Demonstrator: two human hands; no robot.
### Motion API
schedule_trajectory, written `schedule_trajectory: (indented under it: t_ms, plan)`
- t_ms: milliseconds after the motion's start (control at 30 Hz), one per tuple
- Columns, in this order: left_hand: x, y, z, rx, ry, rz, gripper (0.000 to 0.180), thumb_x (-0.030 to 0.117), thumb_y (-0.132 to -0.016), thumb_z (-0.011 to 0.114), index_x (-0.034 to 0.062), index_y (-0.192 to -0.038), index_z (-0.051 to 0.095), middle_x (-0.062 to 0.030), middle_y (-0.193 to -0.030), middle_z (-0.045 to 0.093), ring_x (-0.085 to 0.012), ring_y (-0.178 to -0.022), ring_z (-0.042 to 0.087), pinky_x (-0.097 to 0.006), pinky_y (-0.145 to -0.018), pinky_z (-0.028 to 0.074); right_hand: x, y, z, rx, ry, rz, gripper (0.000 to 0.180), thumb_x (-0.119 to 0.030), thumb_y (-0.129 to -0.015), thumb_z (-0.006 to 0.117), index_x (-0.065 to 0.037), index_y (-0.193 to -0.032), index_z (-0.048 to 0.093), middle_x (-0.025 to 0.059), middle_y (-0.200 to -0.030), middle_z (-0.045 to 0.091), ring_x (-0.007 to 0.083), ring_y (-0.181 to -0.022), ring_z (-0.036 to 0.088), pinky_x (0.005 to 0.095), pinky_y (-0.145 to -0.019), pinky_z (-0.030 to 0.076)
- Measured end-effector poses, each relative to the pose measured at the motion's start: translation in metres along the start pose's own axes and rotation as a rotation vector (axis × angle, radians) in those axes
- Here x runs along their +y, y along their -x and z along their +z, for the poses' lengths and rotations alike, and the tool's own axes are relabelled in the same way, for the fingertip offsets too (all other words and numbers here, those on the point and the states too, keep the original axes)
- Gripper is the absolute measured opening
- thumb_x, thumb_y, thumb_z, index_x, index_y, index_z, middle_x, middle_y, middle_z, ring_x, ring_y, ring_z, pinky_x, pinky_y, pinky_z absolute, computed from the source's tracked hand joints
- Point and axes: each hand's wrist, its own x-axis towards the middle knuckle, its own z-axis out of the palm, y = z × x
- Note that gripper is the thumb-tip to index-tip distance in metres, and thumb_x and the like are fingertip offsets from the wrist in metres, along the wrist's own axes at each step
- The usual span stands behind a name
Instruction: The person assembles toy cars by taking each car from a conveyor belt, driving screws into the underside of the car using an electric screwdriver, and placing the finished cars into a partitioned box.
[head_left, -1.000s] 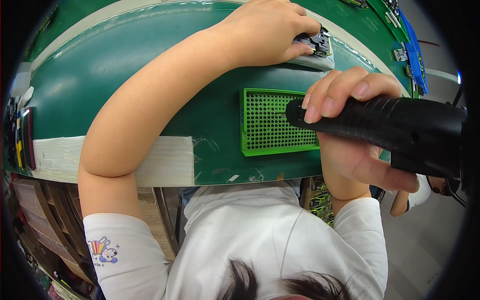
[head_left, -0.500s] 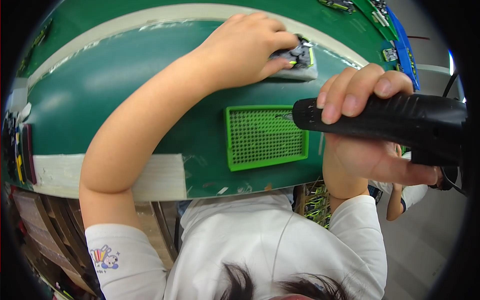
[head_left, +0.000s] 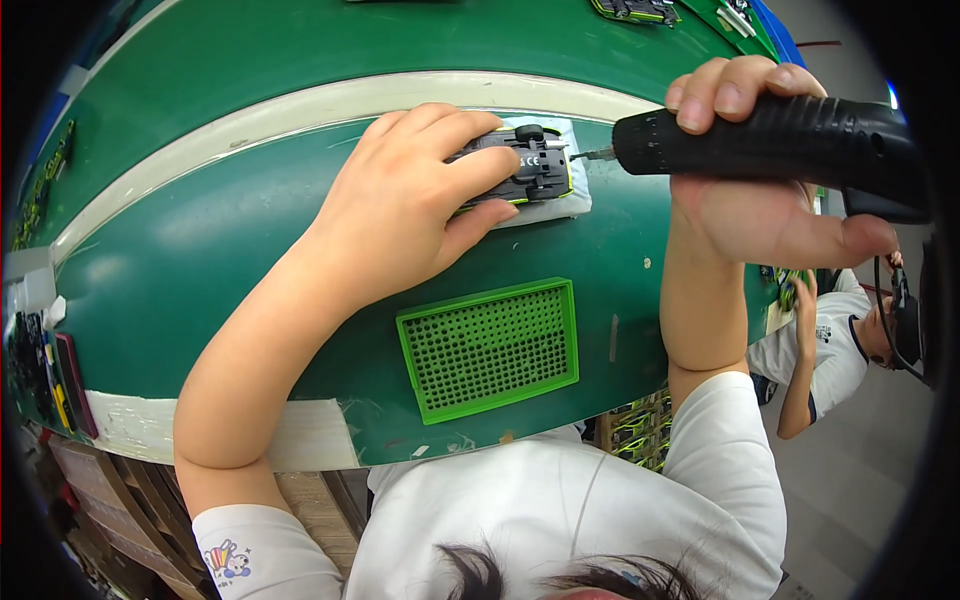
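Pinning the upturned car (head_left: pixel 547 172), already wheeled, to the pad (head_left: pixel 579 200) with the left hand (head_left: pixel 425 185), gripping the driver (head_left: pixel 765 142) in the right hand (head_left: pixel 745 212) with its bit (head_left: pixel 598 154) close by, no clear contact yet!

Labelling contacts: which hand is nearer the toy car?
Left. The left hand is on the toy car; the right hand is off to its right, gripping the black tool.

White lettering (head_left: pixel 531 161) (small) on the upturned toy car (head_left: pixel 543 176)
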Motion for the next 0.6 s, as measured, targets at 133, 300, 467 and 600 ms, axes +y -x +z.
schedule_trajectory:
  t_ms: [133, 300, 467, 600]
  plan:
    - [-0.002, -0.001, 0.001, -0.004, -0.003, -0.009, 0.029, 0.017, -0.078, 0.076, 0.0072, -0.103, 0.064, -0.0119, -0.118, 0.063, -0.0335, -0.107, 0.059, -0.043, -0.092, 0.046, 0.006, 0.004, 0.0, 0.024, 0.015, 0.055, 0.111, -0.1, -0.064, 0.037, -0.006, -0.119, 0.059, 0.0098, -0.091, 0.058, 0.0223, -0.075, 0.056, 0.037, -0.07, 0.044]
    - [-0.006, 0.001, -0.001, -0.022, -0.002, -0.028, 0.031, 0.016, -0.077, 0.077, 0.0069, -0.103, 0.064, -0.0122, -0.119, 0.063, -0.034, -0.106, 0.059, -0.043, -0.092, 0.046, 0.014, 0.004, -0.001, 0.018, -0.018, 0.106, 0.112, -0.1, -0.063, 0.036, -0.007, -0.12, 0.059, 0.0097, -0.091, 0.058, 0.0223, -0.075, 0.057, 0.0369, -0.069, 0.044]
    - [-0.007, -0.002, -0.002, -0.01, -0.002, -0.026, 0.031, 0.016, -0.077, 0.077, 0.0067, -0.103, 0.064, -0.0125, -0.119, 0.062, -0.0341, -0.106, 0.059, -0.043, -0.092, 0.046, 0.018, -0.004, 0.006, 0.03, -0.05, 0.115, 0.111, -0.099, -0.065, 0.035, -0.004, -0.118, 0.058, 0.0105, -0.09, 0.057, 0.0221, -0.073, 0.057, 0.036, -0.066, 0.046]
    - [-0.01, 0.0, -0.004, -0.017, -0.012, -0.038, 0.03, 0.016, -0.077, 0.077, 0.0065, -0.103, 0.064, -0.0128, -0.118, 0.062, -0.0341, -0.106, 0.059, -0.043, -0.092, 0.046, 0.028, -0.008, 0.014, 0.046, -0.094, 0.117, 0.11, -0.099, -0.067, 0.035, -0.002, -0.115, 0.057, 0.0112, -0.088, 0.057, 0.0219, -0.071, 0.058, 0.0352, -0.063, 0.047]
